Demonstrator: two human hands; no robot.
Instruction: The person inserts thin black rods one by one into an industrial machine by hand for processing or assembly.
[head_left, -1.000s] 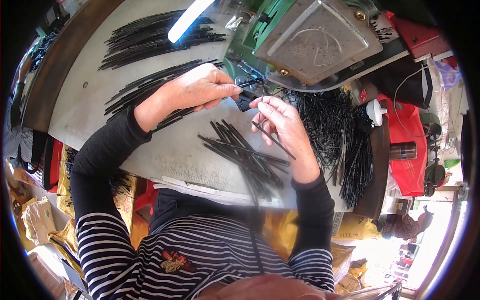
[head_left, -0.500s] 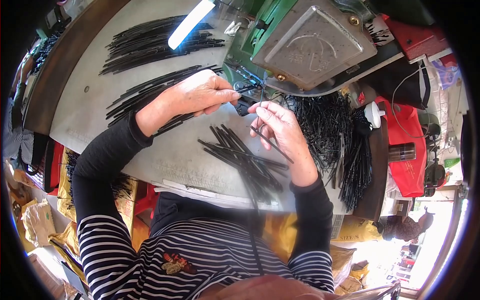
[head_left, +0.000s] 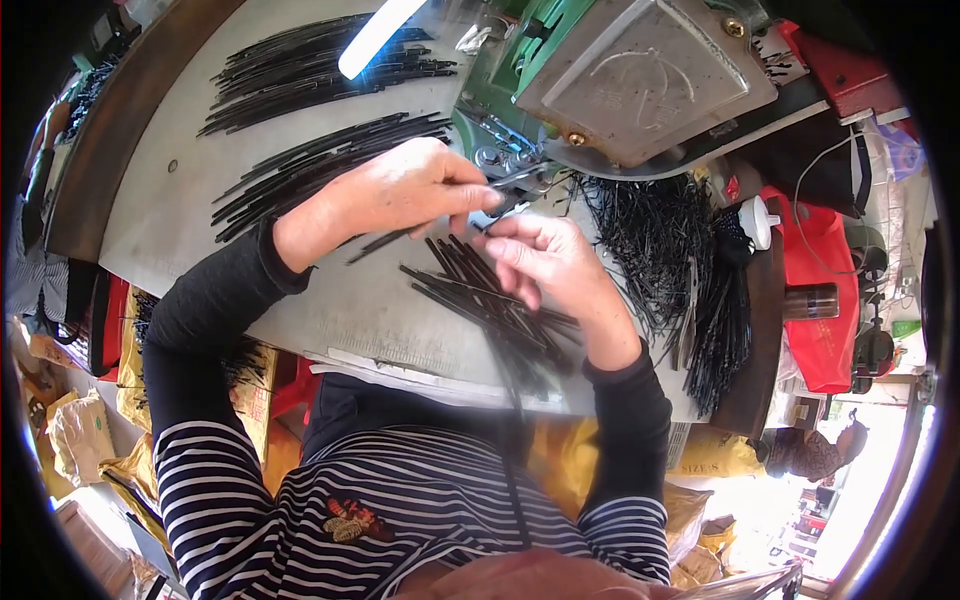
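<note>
My left hand (head_left: 405, 190) is closed in a pinch on a thin black rod (head_left: 520, 175), like an umbrella rib, which slants from the fingertips toward the machine's small metal fixture (head_left: 490, 157). Another black rod end shows below that palm. Just to the right, my right hand (head_left: 540, 255) is slightly blurred, thumb and forefinger pinching the dark end of a thin black rod (head_left: 484, 229). The hands are close together but apart. Below them a loose bundle of black rods (head_left: 470, 285) lies on the pale worktable (head_left: 345, 310).
Two rows of black rods, a far one (head_left: 325, 75) and a nearer one (head_left: 320, 170), lie at left. A green machine with a grey metal cover (head_left: 645, 85) stands at the back. A tangled heap of thin black pieces (head_left: 650, 250) covers the table's right. A bright lamp (head_left: 385, 35) hangs above.
My right hand has moved left and slightly down, away from the fixture. The rod that stuck out below its fingers no longer shows there. My left hand keeps its pinch and has shifted slightly right.
</note>
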